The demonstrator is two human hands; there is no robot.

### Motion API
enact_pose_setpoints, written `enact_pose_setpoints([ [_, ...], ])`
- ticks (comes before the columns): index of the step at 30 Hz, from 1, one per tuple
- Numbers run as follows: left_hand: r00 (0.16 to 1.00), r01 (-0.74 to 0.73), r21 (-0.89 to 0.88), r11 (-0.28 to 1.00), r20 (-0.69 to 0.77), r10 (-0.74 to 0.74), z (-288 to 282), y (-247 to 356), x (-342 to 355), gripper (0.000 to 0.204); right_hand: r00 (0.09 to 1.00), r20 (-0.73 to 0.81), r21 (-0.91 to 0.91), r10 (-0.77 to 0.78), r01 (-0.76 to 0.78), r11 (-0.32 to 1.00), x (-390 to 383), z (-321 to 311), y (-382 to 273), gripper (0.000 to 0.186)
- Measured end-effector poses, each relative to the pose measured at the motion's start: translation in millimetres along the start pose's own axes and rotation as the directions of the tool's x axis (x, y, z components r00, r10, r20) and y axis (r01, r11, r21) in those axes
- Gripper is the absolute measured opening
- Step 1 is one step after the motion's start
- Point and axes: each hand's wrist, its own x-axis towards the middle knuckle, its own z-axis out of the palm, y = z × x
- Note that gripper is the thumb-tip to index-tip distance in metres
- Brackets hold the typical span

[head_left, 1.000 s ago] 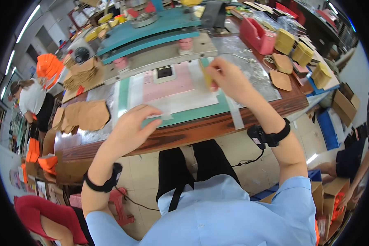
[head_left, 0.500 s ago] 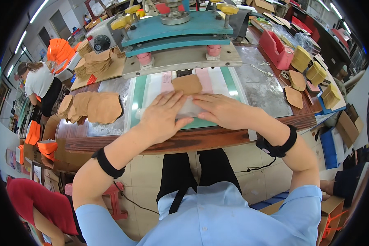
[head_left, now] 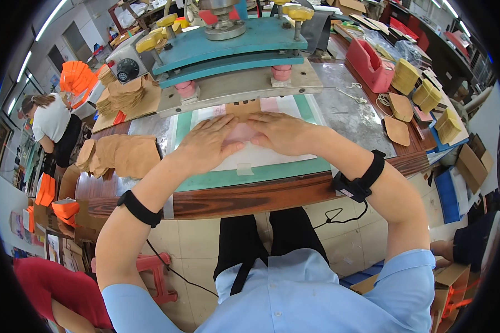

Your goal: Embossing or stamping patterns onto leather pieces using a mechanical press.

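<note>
My left hand (head_left: 206, 143) lies flat on the white sheet (head_left: 264, 157) over the green board (head_left: 216, 180), fingers stretched forward. Beside it rests my right hand (head_left: 283, 133), palm down with its fingers extended. Between and just beyond both sets of fingertips is a tan leather-like piece (head_left: 243, 107), its near part covered by the fingers. A pinkish patch of the sheet shows in the gap between the thumbs. In front of the hands stands a press with a teal plate (head_left: 228, 51) above a grey metal bar (head_left: 239, 91).
Tan cut pieces (head_left: 119, 155) overlap in a row at the left, with another stack (head_left: 125, 95) behind. To the right are a red holder (head_left: 369, 65), yellowish stacks (head_left: 428, 95) and two tan pieces (head_left: 397, 130). A dial box (head_left: 129, 67) sits beside the press. Another person (head_left: 53, 125) works far left.
Both hands have slid forward, away from me, toward the press. The tan piece has gone forward with them and now shows less. More of the white sheet is visible near me.
</note>
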Motion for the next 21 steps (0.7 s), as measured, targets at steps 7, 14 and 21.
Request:
enact_pose_setpoints([
  [7, 0.993, 0.073, 0.064, 0.995, -0.101, -0.067, 12.2, 13.7, 5.0, 0.067, 0.997, 0.005, -0.087, 0.075, -0.074, 0.993, 0.8, -0.9, 6.5, 0.057],
  [14, 0.987, 0.080, 0.024, 0.996, -0.139, -0.076, 16.9, 15.7, 6.8, 0.068, 0.989, 0.003, -0.175, 0.148, -0.145, 0.974, -6.2, -2.7, -1.8, 0.061],
  [21, 0.989, 0.083, -0.001, 0.997, -0.122, -0.083, 13.3, 18.4, 8.5, 0.067, 0.990, -0.061, -0.236, 0.129, -0.140, 0.962, -5.9, -2.2, -0.8, 0.057],
])
